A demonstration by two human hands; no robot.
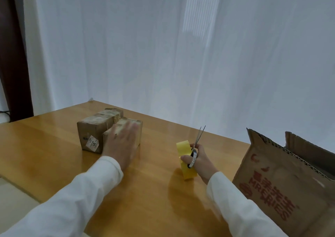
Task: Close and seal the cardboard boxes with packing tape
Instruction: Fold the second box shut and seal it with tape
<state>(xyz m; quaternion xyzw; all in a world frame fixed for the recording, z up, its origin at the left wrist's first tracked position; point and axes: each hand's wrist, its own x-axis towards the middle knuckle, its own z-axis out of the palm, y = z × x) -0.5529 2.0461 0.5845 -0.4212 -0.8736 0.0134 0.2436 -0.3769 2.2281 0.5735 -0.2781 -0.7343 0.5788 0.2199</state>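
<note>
Head view: left hand (121, 142) flat, fingers spread, pressing on nearer small taped box (125, 128), touching second small box (97, 126) on glossy wooden tabletop (54, 146). Right hand (199, 159) gripping scissors (198, 137) beside yellow tape roll (185, 159). Likely between boxes; next: open corrugated carton (282, 182) at right, flaps unclosed.

White curtain (163, 46) hangs behind a glossy wooden table (150, 191).
</note>
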